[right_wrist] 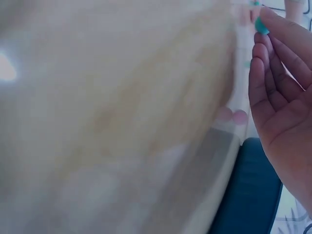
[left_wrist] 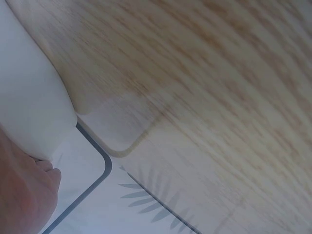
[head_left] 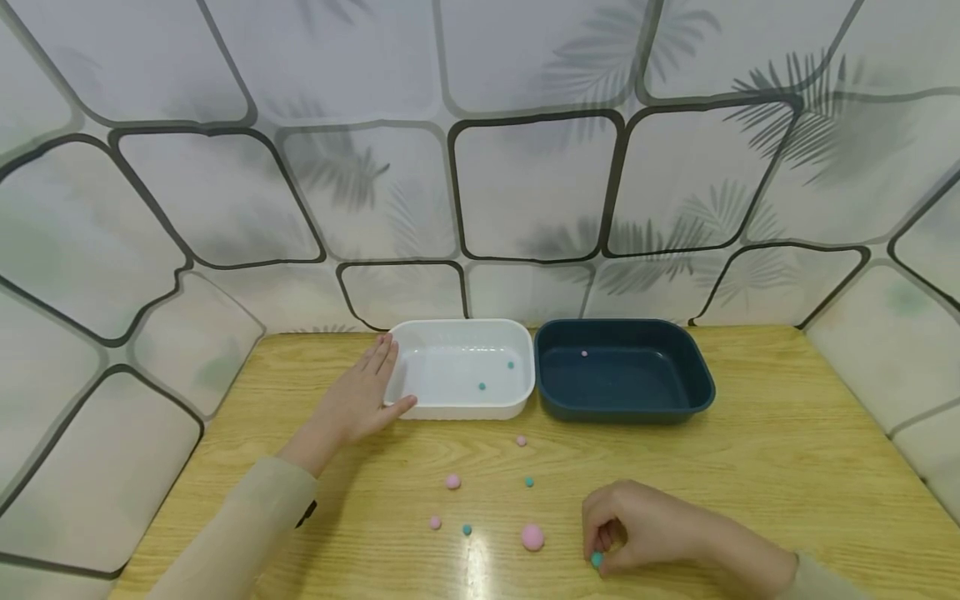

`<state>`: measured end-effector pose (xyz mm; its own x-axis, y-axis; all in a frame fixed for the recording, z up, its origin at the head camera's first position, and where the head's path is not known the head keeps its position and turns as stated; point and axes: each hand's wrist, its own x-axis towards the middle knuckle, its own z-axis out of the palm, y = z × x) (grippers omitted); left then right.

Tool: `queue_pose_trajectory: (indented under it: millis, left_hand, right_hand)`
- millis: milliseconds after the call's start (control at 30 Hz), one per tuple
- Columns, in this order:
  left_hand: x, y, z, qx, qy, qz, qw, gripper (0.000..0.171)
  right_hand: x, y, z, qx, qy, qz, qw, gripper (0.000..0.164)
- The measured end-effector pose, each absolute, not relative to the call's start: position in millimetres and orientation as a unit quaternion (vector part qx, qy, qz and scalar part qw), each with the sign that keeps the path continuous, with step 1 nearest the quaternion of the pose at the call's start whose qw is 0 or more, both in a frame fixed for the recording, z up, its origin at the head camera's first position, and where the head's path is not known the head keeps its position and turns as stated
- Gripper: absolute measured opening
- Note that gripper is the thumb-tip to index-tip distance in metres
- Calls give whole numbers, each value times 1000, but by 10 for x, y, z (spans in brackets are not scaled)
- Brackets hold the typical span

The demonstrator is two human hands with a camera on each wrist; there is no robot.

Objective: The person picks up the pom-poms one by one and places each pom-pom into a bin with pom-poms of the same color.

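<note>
My right hand (head_left: 637,525) pinches a small teal ball (head_left: 597,559) between thumb and fingertips, low over the front right of the table. The right wrist view also has the teal ball (right_wrist: 261,26) at the fingertips. At the left end of the white rectangular container (head_left: 450,412), my left hand (head_left: 360,400) rests with its fingers along the rim and the thumb at the front corner. Two teal balls (head_left: 482,386) lie inside that container. Against its right side stands a dark blue container (head_left: 626,414), holding one small pink ball (head_left: 585,354).
Several pink balls of different sizes, the largest one (head_left: 532,537) near my right hand, lie on the wooden table (head_left: 787,450). Two more teal balls (head_left: 529,482) lie among them. A patterned backdrop (head_left: 536,192) rises behind the containers.
</note>
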<state>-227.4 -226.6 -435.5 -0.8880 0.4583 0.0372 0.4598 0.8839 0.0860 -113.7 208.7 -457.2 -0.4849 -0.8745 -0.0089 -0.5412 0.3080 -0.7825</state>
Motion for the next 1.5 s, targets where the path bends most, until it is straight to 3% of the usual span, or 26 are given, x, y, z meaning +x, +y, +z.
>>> queue_pose_trajectory:
  millis: [233,533,867,1167,1500]
  left_hand:
    - [-2282,-2265,-4353,-235,-971,-41,2,98]
    - [-2275,-2268,-4362,-234,-971,-46,7,98]
    - [-2272,-2267,-4346,-237,-970,-43,8,94]
    - [-2283,-2269,-4363,-237,-971,-42,0,98]
    - [-2276,-2268,-4358,-236,-970,-49,3,99]
  right_hand:
    - [-1276,2049,-4373,-443,789,-384,184,8]
    - [-1536,1984,-4144,-462,792,-390,88,15]
    - [-1862,1922,-4042,-456,805,-380,28,23]
    - [-2180,1776,-3999,-442,807,-392,-7,19]
    - [-2487,1506,-3995,-386,823,-416,-4,12]
